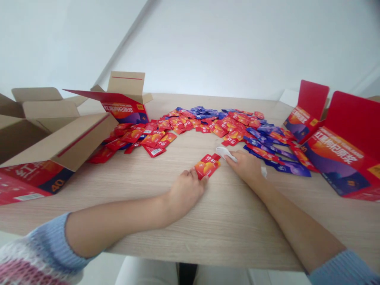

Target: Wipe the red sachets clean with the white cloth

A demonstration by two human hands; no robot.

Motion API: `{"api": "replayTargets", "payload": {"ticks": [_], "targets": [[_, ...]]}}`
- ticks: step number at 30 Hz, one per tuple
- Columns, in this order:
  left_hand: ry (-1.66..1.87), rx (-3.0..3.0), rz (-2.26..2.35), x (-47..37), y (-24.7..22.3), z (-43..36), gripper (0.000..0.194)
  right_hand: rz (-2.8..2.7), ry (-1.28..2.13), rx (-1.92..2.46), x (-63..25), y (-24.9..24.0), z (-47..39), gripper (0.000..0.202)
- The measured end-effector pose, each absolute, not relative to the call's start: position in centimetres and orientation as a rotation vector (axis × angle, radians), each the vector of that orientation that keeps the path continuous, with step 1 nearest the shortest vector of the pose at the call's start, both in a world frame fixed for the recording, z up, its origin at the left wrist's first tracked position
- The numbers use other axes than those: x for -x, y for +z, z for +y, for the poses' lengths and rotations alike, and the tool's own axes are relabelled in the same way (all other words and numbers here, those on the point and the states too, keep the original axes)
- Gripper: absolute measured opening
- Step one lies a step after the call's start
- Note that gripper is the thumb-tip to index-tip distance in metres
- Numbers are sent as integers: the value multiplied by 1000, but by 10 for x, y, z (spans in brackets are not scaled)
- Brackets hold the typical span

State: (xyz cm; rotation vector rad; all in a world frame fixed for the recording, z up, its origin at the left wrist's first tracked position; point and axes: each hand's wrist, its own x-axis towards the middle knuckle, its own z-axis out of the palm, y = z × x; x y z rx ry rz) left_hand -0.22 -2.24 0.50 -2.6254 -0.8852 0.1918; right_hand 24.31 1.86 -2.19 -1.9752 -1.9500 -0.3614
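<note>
My left hand (187, 190) is closed on the lower edge of a red sachet (207, 166) with orange fruit printed on it, held just over or on the wooden table (142, 241). To its right, my right hand (246, 164) pinches a folded white tissue or cloth (226, 153) beside the sachet's upper right corner. Beyond both hands, red sachets (233, 124) and purple-blue sachets (204, 112) lie in loose heaps that curve across the table.
Open cartons stand on both sides: a large one (35, 174) at the left front, another (126, 109) behind it, and two red ones (341, 158), (303, 118) at the right. A small white scrap (264, 171) lies beside my right wrist. A white wall (225, 47) rises behind the table.
</note>
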Motion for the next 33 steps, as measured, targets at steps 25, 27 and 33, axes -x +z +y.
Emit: {"api": "replayTargets", "payload": {"ticks": [25,27,33], "targets": [[102,2623,-905,1,-2,-13,39,-2119,-383,2088,-215,-16,4,43],[93,2618,-914,0,-1,-13,41,-2138,-450,2075,-213,-16,4,41],[83,2645,-939,-2,1,-11,42,-2044,-429,2246,-214,-11,8,34]]}}
